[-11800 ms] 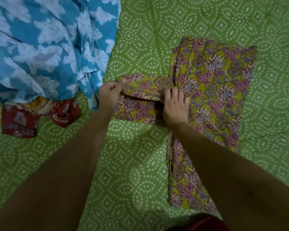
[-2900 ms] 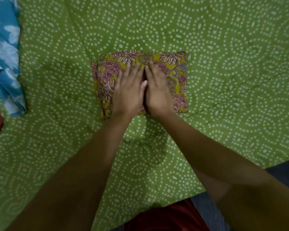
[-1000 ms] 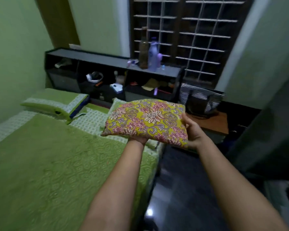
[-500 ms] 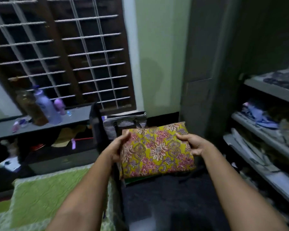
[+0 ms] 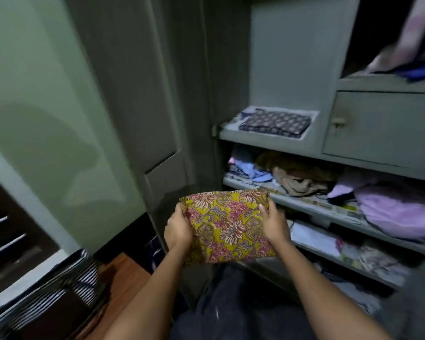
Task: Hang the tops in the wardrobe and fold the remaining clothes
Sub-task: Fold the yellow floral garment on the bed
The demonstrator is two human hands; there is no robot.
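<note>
Both hands clamp the folded yellow floral cotton garment [image 5: 227, 228] by its side edges, the left hand [image 5: 178, 229] on one side and the right hand [image 5: 274, 223] on the other, fingers curled round the bundle. It hangs in the air in front of the grey-green metal wardrobe [image 5: 275, 141], just below its cluttered middle shelf [image 5: 312, 204]. To stow it well, I would keep it level, slide it flat onto a free patch of shelf, and release only once it rests so the folds hold.
</note>
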